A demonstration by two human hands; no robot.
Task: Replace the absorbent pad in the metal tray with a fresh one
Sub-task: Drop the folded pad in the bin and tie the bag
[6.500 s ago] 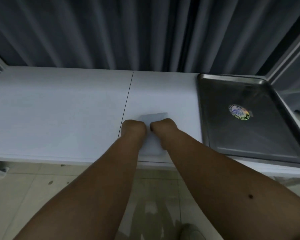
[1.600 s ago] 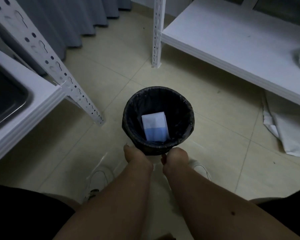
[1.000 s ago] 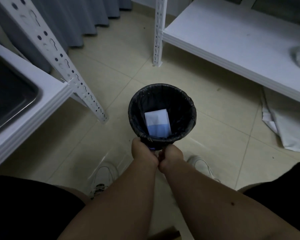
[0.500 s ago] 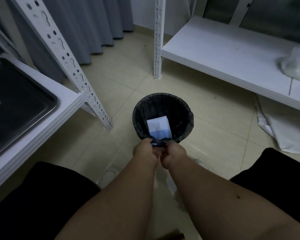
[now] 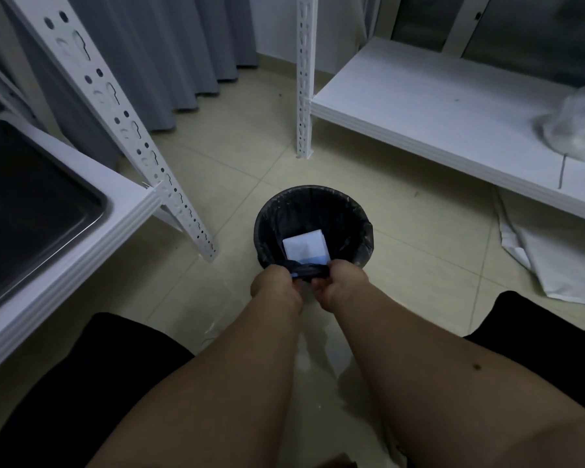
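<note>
From the head camera, we see the folded white-and-blue absorbent pad (image 5: 305,246) lying in the round black lined bin (image 5: 313,228), just beyond our fingers. Our left hand (image 5: 273,285) and right hand (image 5: 341,282), equally near, pinch the bunched black liner edge (image 5: 308,271) between curled fingers.

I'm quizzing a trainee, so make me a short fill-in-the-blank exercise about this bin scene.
1. The folded white and blue pad lies inside the black ____.
2. Both hands, left hand and right hand, grip the bin's black ____ at its near rim.
3. The metal tray sits on the white ____.

Missing words: bin; liner; shelf
</note>
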